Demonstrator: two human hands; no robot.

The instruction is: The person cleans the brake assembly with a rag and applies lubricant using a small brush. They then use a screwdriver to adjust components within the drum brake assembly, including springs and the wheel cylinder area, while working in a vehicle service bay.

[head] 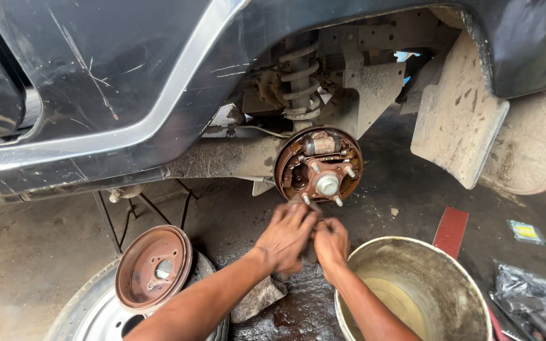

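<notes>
A rusty round brake backing plate with hub and studs (318, 165) sits bare in the wheel arch of a dark car. Just below it, my left hand (287, 237) and my right hand (331, 243) are pressed together over the wet floor, fingers curled around a small dark object that is mostly hidden between them. Both hands hang slightly left of a metal bucket (440, 268). What the object is cannot be made out.
A removed rusty brake drum (153, 268) lies on a steel wheel (93, 312) at lower left. A stone (259, 300) sits near my left forearm. Mud flaps (459, 117) hang at right. A red strip (451, 230), a small packet (526, 232) and a plastic bag (526, 290) lie on the floor.
</notes>
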